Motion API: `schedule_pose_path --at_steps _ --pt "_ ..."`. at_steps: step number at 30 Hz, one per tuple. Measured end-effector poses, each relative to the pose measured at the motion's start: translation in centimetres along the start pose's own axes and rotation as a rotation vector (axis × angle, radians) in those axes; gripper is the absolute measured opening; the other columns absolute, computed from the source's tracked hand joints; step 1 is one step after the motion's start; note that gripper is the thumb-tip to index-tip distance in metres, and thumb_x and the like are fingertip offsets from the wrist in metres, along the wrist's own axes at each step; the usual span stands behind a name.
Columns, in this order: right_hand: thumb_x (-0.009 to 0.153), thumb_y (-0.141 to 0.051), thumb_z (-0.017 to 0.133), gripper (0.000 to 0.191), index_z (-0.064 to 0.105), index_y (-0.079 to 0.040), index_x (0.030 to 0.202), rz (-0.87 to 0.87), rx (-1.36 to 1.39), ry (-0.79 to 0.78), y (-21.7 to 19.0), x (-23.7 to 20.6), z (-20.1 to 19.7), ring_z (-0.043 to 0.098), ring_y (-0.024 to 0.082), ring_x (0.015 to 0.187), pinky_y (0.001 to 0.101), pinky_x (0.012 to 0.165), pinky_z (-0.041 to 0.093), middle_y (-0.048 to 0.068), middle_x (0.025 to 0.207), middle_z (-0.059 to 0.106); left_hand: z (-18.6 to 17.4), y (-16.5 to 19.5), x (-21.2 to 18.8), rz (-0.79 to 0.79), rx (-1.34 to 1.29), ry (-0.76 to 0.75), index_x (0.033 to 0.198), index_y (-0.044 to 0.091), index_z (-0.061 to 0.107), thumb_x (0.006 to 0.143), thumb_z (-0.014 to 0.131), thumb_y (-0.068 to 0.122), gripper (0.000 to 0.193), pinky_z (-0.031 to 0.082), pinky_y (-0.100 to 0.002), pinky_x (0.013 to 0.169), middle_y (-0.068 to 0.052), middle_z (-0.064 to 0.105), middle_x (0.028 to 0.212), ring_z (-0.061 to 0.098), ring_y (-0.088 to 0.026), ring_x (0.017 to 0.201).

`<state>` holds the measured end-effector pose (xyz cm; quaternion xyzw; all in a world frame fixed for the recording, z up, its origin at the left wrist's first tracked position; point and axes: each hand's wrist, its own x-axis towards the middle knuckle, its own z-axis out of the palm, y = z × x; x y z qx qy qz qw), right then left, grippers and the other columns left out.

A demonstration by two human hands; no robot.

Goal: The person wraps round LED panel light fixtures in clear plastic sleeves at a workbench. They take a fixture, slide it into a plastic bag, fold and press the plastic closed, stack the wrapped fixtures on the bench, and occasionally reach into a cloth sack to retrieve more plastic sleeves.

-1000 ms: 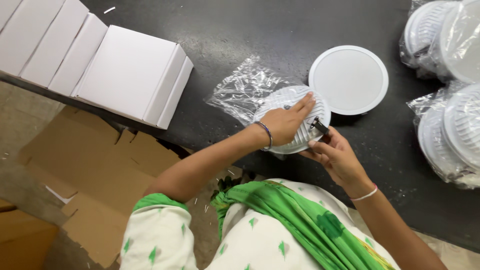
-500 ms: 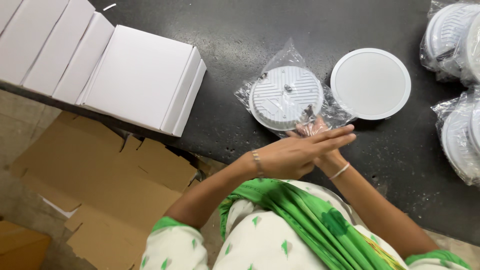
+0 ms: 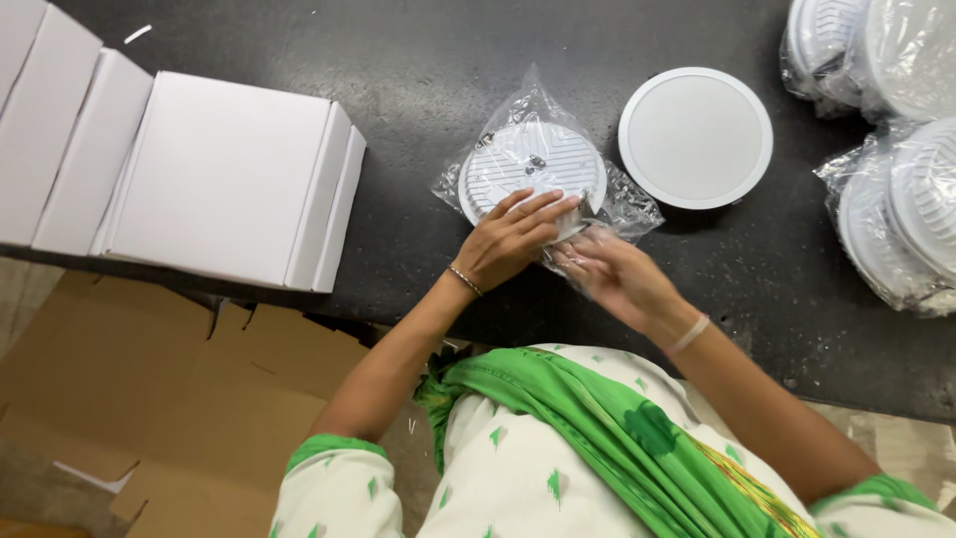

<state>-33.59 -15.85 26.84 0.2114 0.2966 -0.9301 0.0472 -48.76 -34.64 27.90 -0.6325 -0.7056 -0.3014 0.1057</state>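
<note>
With the left hand (image 3: 513, 239) pressing flat on the bagged round lamp (image 3: 531, 171) mid-desk (image 3: 398, 60) and the right hand (image 3: 607, 274) pinching the bag's (image 3: 627, 204) near edge, keep the plastic taut while folding.

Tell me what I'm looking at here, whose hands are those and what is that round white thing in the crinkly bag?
The camera sits on a person's head and looks down, so those are that person's own hands. The left hand presses on a round white ribbed disc inside a clear plastic bag. The right hand grips the bag's open end. Beside it on the black table lies a smooth white round disc. White cardboard boxes stand at one side, more bagged discs at the other.
</note>
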Motion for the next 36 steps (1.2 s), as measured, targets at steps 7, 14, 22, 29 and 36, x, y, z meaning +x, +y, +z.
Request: schedule_pose_path --at_steps 7,14,22,29,36 --pt "0.107 -0.012 0.057 0.036 0.053 0.005 0.138 -0.336 -0.529 0.137 -13.1 -10.0 4.3 0.064 0.032 0.116 0.0437 0.104 0.053 0.027 0.127 0.064 -2.6 3.4 3.4 -0.284 -0.347 0.242 0.099 0.012 0.064 0.098 0.062 0.010 0.003 0.055 -0.041 0.089 -0.002 0.076 0.122 0.069 -0.022 0.101" --pt "0.096 -0.022 0.064 0.038 0.064 -0.001 0.128 -0.236 -0.911 0.137 -13.9 -4.3 2.7 0.069 0.024 0.109 0.0374 0.097 0.058 0.015 0.119 0.072 -5.4 6.1 3.8 -0.670 -1.265 0.588 0.090 0.010 0.045 0.105 0.062 0.007 0.023 0.066 -0.034 0.087 -0.020 0.075 0.093 0.079 -0.026 0.102" --pt "0.089 -0.036 0.073 0.047 0.077 -0.003 0.122 -0.001 -1.092 -0.203 -12.3 -2.6 3.2 0.071 0.020 0.093 0.0330 0.080 0.059 0.013 0.103 0.078 -6.5 8.5 2.8 -0.934 -1.292 0.469 0.134 0.008 0.049 0.086 0.077 0.012 0.056 0.063 -0.030 0.086 -0.012 0.077 0.103 0.075 -0.017 0.098" --pt "0.084 -0.028 0.080 0.050 0.077 -0.002 0.126 0.066 -1.136 -0.368 -12.4 -2.1 4.7 0.062 0.009 0.072 0.0252 0.061 0.049 0.006 0.089 0.078 -9.1 8.6 4.1 -0.785 -0.633 0.250 0.096 0.005 0.079 0.080 0.089 0.021 0.025 0.061 -0.023 0.075 -0.003 0.079 0.095 0.074 -0.008 0.084" --pt "0.083 -0.028 0.080 0.049 0.072 -0.004 0.125 -0.134 -1.376 -0.463 -11.9 -2.4 6.2 0.073 0.008 0.085 0.0211 0.076 0.060 0.004 0.095 0.080 -11.6 10.2 6.7 -0.667 -0.419 0.231 0.091 0.010 0.079 0.083 0.088 0.022 0.017 0.049 -0.026 0.057 0.000 0.074 0.084 0.063 -0.010 0.063"
